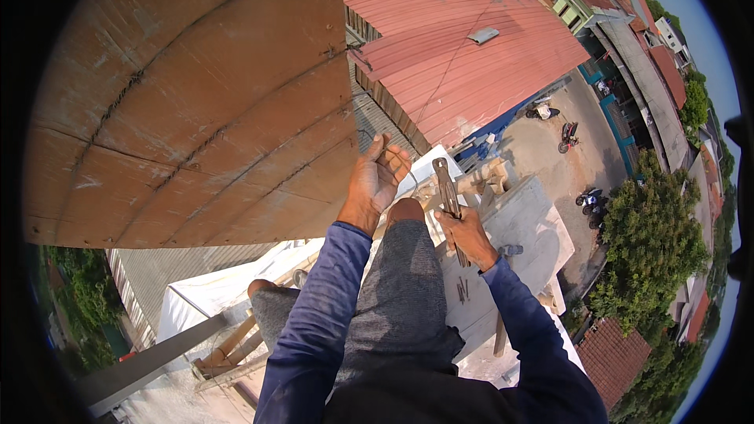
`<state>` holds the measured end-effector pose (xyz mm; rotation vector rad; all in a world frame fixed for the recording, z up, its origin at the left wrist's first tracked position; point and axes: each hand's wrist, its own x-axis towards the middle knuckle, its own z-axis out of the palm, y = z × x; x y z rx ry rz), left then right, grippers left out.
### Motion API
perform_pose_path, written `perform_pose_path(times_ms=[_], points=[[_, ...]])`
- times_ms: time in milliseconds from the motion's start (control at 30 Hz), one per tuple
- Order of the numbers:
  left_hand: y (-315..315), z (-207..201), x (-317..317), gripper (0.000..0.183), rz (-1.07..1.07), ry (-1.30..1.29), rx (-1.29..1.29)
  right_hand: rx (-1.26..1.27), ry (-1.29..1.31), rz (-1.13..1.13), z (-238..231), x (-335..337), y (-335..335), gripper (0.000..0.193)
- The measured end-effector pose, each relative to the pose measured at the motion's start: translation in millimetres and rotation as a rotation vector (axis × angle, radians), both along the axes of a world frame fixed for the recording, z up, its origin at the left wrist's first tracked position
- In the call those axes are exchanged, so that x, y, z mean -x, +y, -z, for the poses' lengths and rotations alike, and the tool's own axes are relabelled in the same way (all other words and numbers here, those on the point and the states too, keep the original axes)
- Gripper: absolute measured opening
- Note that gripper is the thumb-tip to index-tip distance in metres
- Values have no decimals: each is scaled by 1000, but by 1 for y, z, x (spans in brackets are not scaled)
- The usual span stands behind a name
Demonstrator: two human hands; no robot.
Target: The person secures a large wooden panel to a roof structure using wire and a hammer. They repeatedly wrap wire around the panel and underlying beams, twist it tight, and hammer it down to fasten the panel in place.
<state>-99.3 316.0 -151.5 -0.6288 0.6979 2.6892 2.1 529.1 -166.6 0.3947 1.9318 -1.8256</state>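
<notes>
My right hand (469, 237) is closed around a pair of metal pincers (445, 187), their jaws pointing up and away from me. My left hand (378, 177) is raised beside the right edge of a large brown panel (204, 102), palm partly showing and fingers curled. A thin wire (415, 181) bends out from those fingers towards the pincers; where it is gripped is hard to see. Dark twisted wires (188, 159) run in lines across the panel. Below my right hand several nails (463, 290) lie on a pale board (475, 310).
My knees (400, 267) are bent over a high perch. Wooden poles (228, 353) and a grey beam (157, 365) lie at lower left. Red metal roofing (463, 55) spreads beyond. Far below on the right are a paved yard (585, 157), parked motorbikes (568, 137) and a tree (648, 243).
</notes>
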Motion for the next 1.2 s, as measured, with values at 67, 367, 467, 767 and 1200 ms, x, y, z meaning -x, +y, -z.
perform_pose_path(times_ms=[67,367,467,767,1200], points=[[-2,10,0,30,-20,70,-15,-30,9,40,7,-17,5,33],[-51,18,-14,27,214,390,1045,-589,532,-306,5,44,20,28],[-26,13,-18,27,115,333,1103,-678,809,-396,-1,94,14,35],[-8,13,-19,26,54,300,954,-961,1110,-548,4,144,-22,65],[0,19,-17,28,15,267,971,-1308,1408,-619,15,164,-23,79]])
